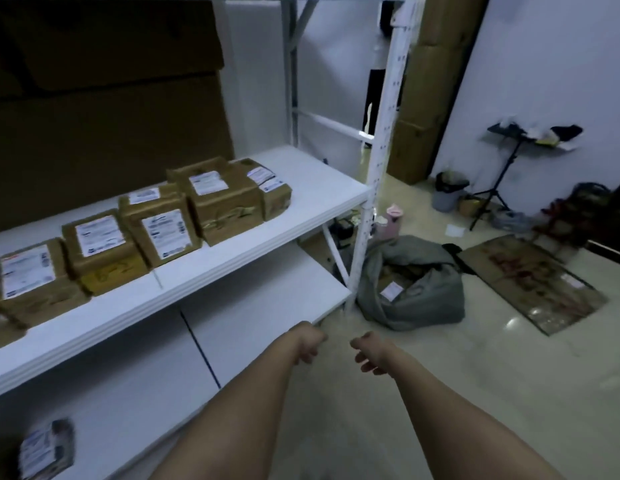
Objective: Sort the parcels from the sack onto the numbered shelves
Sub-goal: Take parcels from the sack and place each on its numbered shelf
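Grey fabric sack [410,282] sits open on floor beside white metal shelves [211,258], parcels inside reachable; left hand [310,344] and right hand [369,353] loosely curled, empty, reaching toward it

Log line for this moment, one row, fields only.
hands: left hand and right hand both empty, held out toward sack | sack: open on floor, parcels inside | middle shelf: row of parcels

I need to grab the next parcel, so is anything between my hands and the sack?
Nothing visible blocks the way. Left hand and right hand hold nothing above bare floor; the grey sack lies ahead, mouth open, beside the rack's white corner post.
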Motion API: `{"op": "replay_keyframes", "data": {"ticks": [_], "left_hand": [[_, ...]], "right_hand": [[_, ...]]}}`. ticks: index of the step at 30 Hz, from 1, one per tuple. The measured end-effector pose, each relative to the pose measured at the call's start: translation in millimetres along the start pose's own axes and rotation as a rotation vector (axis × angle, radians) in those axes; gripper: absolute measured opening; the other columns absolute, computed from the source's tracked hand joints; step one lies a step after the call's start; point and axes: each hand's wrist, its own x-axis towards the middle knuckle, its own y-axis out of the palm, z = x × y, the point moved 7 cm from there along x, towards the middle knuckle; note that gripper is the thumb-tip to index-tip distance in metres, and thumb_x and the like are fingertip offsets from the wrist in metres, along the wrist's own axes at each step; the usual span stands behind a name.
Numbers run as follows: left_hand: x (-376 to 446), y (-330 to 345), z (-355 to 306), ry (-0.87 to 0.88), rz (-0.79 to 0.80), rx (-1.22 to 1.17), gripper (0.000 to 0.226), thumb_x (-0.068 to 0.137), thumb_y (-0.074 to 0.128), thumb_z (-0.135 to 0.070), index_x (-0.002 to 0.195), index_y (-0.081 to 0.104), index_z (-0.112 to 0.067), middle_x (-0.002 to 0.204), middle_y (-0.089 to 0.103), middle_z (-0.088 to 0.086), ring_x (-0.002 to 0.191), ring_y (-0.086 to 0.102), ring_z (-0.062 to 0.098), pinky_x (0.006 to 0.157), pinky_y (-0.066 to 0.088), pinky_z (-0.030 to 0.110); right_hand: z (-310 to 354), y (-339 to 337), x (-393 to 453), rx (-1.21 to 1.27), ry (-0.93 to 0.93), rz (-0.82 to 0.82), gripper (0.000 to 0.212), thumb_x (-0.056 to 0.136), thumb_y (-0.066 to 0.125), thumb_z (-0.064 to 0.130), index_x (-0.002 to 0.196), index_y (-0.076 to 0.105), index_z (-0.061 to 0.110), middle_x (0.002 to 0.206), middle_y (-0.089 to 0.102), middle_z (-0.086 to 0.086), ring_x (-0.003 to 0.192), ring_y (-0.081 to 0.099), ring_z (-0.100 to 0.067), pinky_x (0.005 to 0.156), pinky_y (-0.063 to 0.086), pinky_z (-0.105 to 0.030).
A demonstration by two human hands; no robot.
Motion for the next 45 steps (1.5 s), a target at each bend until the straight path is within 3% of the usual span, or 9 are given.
{"op": "replay_keyframes", "data": {"ticks": [9, 14, 20, 26, 29, 33, 39, 43, 45], "left_hand": [[79, 48, -140, 0.036, 0.112, 0.128, 0.044, 0.101, 0.039, -0.038, 0.136, 0.043, -0.011, 0.128, 0.058, 0.010, 0.098, 0.061, 0.022, 0.092, 0.046, 0.037], [156, 51, -226, 0.120, 0.138, 0.143, 0.036, 0.101, 0.039, -0.031, 0.129, 0.046, -0.008, 0.115, 0.056, 0.011, 0.096, 0.057, 0.023, 0.066, 0.045, 0.025], [248, 39, -326, 0.114, 0.191, 0.206, 0.038, 0.101, 0.039, -0.024, 0.128, 0.050, 0.000, 0.125, 0.056, 0.019, 0.115, 0.056, 0.033, 0.081, 0.045, 0.034], [313, 23, -399, 0.108, 0.192, 0.182, 0.028, 0.103, 0.036, -0.022, 0.081, 0.050, -0.010, 0.080, 0.051, 0.005, 0.070, 0.050, 0.018, 0.059, 0.041, 0.022], [348, 18, -427, 0.077, 0.184, 0.168, 0.024, 0.104, 0.037, -0.023, 0.110, 0.052, -0.006, 0.092, 0.051, 0.005, 0.079, 0.050, 0.017, 0.065, 0.040, 0.024], [410, 19, -466, 0.041, 0.130, 0.178, 0.026, 0.101, 0.040, -0.024, 0.117, 0.054, -0.008, 0.104, 0.055, 0.010, 0.095, 0.054, 0.024, 0.080, 0.042, 0.031], [504, 41, -510, -0.093, 0.059, 0.064, 0.040, 0.098, 0.042, -0.030, 0.131, 0.048, -0.007, 0.134, 0.049, 0.015, 0.123, 0.049, 0.031, 0.106, 0.041, 0.041], [548, 59, -526, -0.156, 0.075, -0.111, 0.038, 0.098, 0.045, -0.029, 0.123, 0.054, -0.002, 0.106, 0.058, 0.013, 0.095, 0.057, 0.025, 0.083, 0.048, 0.032], [563, 62, -525, -0.194, 0.067, -0.172, 0.046, 0.098, 0.047, -0.035, 0.129, 0.050, -0.002, 0.117, 0.057, 0.015, 0.103, 0.057, 0.028, 0.082, 0.048, 0.032]], "right_hand": [[-37, -133, 69, 0.128, 0.033, -0.114, 0.038, 0.100, 0.044, 0.032, 0.129, 0.049, 0.007, 0.101, 0.061, -0.007, 0.069, 0.057, -0.018, 0.060, 0.040, -0.025], [-32, -217, 129, 0.133, 0.038, -0.171, 0.032, 0.098, 0.046, 0.030, 0.116, 0.058, 0.007, 0.108, 0.064, -0.011, 0.071, 0.058, -0.020, 0.056, 0.040, -0.023], [-16, -313, 204, 0.166, 0.077, -0.162, 0.032, 0.099, 0.048, 0.022, 0.119, 0.057, 0.000, 0.098, 0.054, -0.010, 0.075, 0.054, -0.021, 0.054, 0.039, -0.022], [-9, -386, 279, 0.171, 0.119, -0.140, 0.021, 0.099, 0.045, 0.027, 0.107, 0.053, 0.009, 0.103, 0.055, -0.012, 0.094, 0.055, -0.029, 0.075, 0.041, -0.031], [1, -418, 320, 0.163, 0.099, -0.118, 0.024, 0.099, 0.045, 0.025, 0.109, 0.056, 0.006, 0.108, 0.059, -0.014, 0.090, 0.058, -0.026, 0.074, 0.044, -0.030], [9, -464, 385, 0.143, 0.066, -0.013, 0.018, 0.100, 0.046, 0.027, 0.097, 0.053, 0.010, 0.107, 0.062, -0.013, 0.101, 0.062, -0.031, 0.081, 0.047, -0.035], [11, -535, 479, -0.054, 0.050, 0.072, 0.022, 0.101, 0.046, 0.031, 0.100, 0.054, 0.011, 0.087, 0.061, -0.005, 0.079, 0.060, -0.022, 0.081, 0.050, -0.035], [19, -572, 534, -0.165, -0.008, 0.100, 0.036, 0.098, 0.047, 0.035, 0.112, 0.059, 0.005, 0.112, 0.062, -0.017, 0.099, 0.060, -0.031, 0.087, 0.048, -0.036], [22, -576, 551, -0.187, -0.019, 0.135, 0.035, 0.098, 0.047, 0.034, 0.105, 0.061, 0.003, 0.110, 0.064, -0.020, 0.088, 0.060, -0.030, 0.081, 0.051, -0.038]]}}
